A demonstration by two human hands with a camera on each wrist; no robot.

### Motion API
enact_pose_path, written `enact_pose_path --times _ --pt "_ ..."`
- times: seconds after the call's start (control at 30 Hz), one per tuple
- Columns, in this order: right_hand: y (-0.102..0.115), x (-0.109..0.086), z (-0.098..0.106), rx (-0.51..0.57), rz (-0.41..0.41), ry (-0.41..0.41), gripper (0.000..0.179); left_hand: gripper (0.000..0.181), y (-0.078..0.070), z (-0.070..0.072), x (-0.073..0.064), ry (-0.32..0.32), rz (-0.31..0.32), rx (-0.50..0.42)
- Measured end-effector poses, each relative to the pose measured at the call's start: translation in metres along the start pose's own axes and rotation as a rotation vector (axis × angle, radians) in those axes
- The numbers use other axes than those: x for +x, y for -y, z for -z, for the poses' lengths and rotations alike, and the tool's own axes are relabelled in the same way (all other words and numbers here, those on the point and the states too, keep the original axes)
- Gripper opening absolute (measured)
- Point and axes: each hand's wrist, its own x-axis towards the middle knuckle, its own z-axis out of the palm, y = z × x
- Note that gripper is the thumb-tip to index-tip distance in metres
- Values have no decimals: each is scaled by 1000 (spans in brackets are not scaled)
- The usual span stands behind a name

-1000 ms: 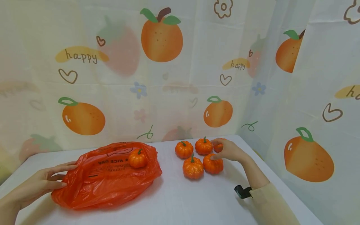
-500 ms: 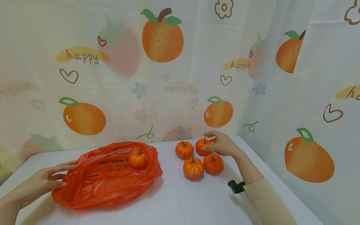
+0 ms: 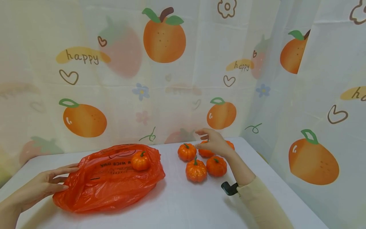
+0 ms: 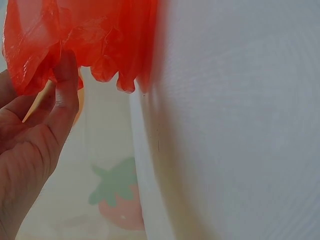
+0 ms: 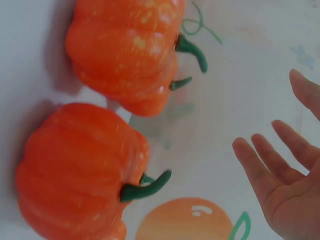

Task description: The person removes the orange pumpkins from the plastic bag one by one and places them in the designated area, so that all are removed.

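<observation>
My left hand (image 3: pixel 40 186) holds the left edge of a red plastic bag (image 3: pixel 111 197), its thumb and fingertips pinching the thin film. The same grip shows in the left wrist view, where the bag (image 4: pixel 90 30) hangs crumpled above the hand (image 4: pixel 35 145). Within the bag's opening, towards its right end, lies a small orange pumpkin (image 3: pixel 140 161) with a green stem. My right hand (image 3: pixel 214 143), holding nothing, is over a group of several similar pumpkins and partly hides the back ones. In the right wrist view its fingers (image 5: pixel 257 160) are spread, apart from the pumpkins (image 5: pixel 75 170).
On the white table (image 3: pixel 186 203), right of the bag, stand a left pumpkin (image 3: pixel 187 152), two front ones (image 3: pixel 196 171) and a partly hidden back-right one (image 3: pixel 230 145). A fruit-printed curtain (image 3: pixel 171 76) encloses the back and right side. A black piece (image 3: pixel 229 188) sits at my right wrist.
My right hand has moved leftward and slightly up, from the right-hand pumpkins to above the back middle one. The pumpkins, the bag and my left hand stay put.
</observation>
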Motion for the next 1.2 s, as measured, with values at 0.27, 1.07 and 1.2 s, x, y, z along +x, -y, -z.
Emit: enact_pose_path --times 0.27,1.07,1.2 --pt "18 7 -21 50 37 19 59 53 1 1 0 -3 25 9" --pt "88 39 -101 -35 190 141 60 53 2 1 1 -8 5 20" --pt "98 43 -115 -109 219 161 59 53 2 1 1 -4 0 12"
